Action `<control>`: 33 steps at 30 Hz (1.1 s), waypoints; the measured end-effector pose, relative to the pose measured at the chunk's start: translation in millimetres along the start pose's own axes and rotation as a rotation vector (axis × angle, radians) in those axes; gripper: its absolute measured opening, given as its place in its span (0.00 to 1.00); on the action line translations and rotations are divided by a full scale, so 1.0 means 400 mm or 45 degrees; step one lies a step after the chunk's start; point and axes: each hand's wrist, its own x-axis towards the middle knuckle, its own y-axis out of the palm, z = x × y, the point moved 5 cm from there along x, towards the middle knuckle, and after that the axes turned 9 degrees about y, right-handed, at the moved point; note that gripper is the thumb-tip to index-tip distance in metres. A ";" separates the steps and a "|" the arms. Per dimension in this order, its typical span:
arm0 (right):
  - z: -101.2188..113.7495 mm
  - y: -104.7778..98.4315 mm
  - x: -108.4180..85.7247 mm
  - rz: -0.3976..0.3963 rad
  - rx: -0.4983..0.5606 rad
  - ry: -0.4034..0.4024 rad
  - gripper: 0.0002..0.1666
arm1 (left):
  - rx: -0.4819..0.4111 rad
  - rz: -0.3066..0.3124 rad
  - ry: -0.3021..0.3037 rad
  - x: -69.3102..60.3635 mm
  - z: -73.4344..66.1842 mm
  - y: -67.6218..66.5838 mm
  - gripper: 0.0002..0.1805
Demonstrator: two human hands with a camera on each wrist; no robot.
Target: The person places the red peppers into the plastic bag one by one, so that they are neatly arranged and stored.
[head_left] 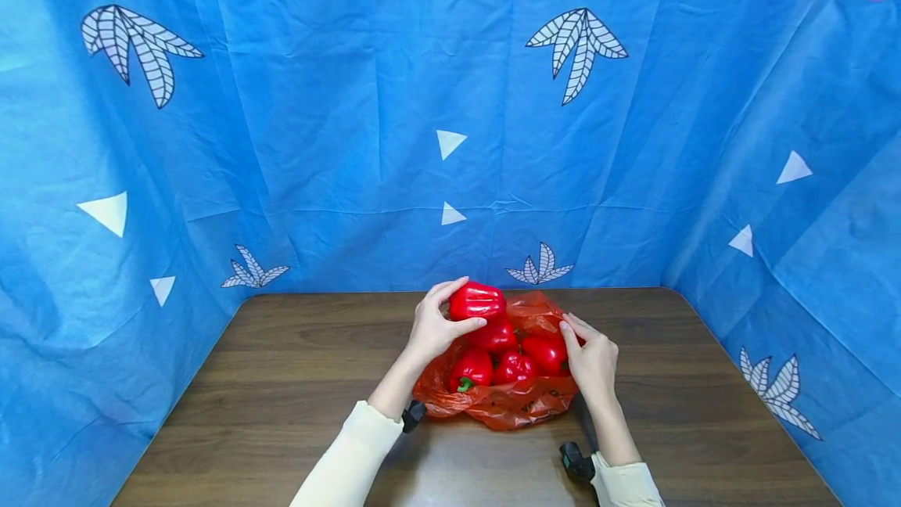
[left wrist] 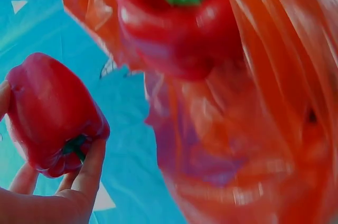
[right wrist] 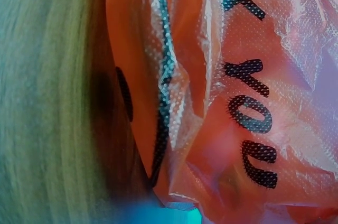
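Note:
My left hand (head_left: 436,325) grips a red bell pepper (head_left: 477,301) above the left side of a red plastic bag (head_left: 514,408). In the left wrist view the held bell pepper (left wrist: 53,113) shows its green stem near the fingers. Several more red bell peppers (head_left: 514,367) lie in the bag, whose mouth is spread wide. At the bag's right edge, my right hand (head_left: 593,354) pinches the rim between thumb and fingers. Black printed letters cover the bag's side (right wrist: 211,129) in the right wrist view; the right hand is out of sight there.
The bag stands on a brown wood-grain table (head_left: 310,382). Blue cloth (head_left: 422,100) with leaf and triangle prints hangs behind the table and along both sides. A dark wrist camera (head_left: 577,462) sits at the right sleeve.

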 end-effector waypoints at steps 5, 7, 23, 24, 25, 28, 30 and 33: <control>-0.001 0.001 0.003 0.012 0.003 0.007 0.16 | 0.012 0.043 -0.006 -0.001 0.003 0.050 0.38; -0.002 0.001 0.004 0.019 0.001 0.012 0.16 | 0.027 0.057 -0.004 -0.003 0.006 0.065 0.38; -0.002 0.004 0.007 0.009 -0.012 -0.016 0.16 | 0.033 0.113 -0.038 -0.022 0.023 0.150 0.37; -0.001 0.004 0.007 0.008 -0.014 -0.019 0.16 | 0.034 0.112 -0.043 -0.022 0.023 0.154 0.37; 0.000 0.003 0.006 0.009 -0.013 -0.022 0.16 | 0.037 0.110 -0.043 -0.023 0.023 0.157 0.37; 0.001 0.003 0.006 0.007 -0.012 -0.030 0.16 | 0.032 0.100 -0.036 -0.021 0.020 0.166 0.37; 0.001 0.003 0.006 0.004 -0.009 -0.034 0.16 | 0.031 0.098 -0.018 -0.019 0.018 0.171 0.37; 0.000 0.004 0.006 -0.001 -0.010 -0.035 0.15 | 0.066 0.105 0.013 -0.017 0.016 0.180 0.37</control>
